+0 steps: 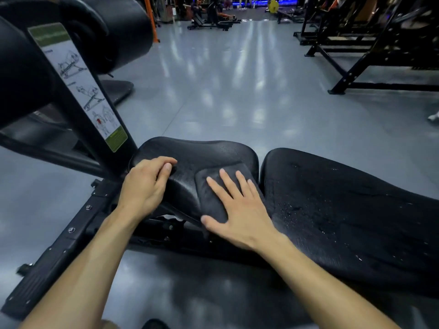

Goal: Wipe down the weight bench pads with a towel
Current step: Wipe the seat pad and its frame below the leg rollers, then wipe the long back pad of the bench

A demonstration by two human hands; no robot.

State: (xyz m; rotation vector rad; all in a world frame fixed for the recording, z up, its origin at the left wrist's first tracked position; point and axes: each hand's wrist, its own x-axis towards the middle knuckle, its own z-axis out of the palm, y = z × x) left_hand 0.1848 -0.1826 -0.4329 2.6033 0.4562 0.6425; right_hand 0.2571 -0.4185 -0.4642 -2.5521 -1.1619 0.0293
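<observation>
A black seat pad (202, 153) of the weight bench lies in the middle of the view. To its right stretches the long black back pad (344, 198), speckled with water drops. A dark folded towel (209, 186) rests on the seat pad's right half. My right hand (237, 210) lies flat on the towel with its fingers spread, pressing it down. My left hand (145, 186) curls over the seat pad's left edge and grips it.
A black frame post with an instruction sticker (80, 86) rises at left, below round black roller pads (123, 32). The bench's base rail (59, 245) runs to the lower left. Other gym racks (370, 43) stand at the far right on the glossy grey floor (237, 91).
</observation>
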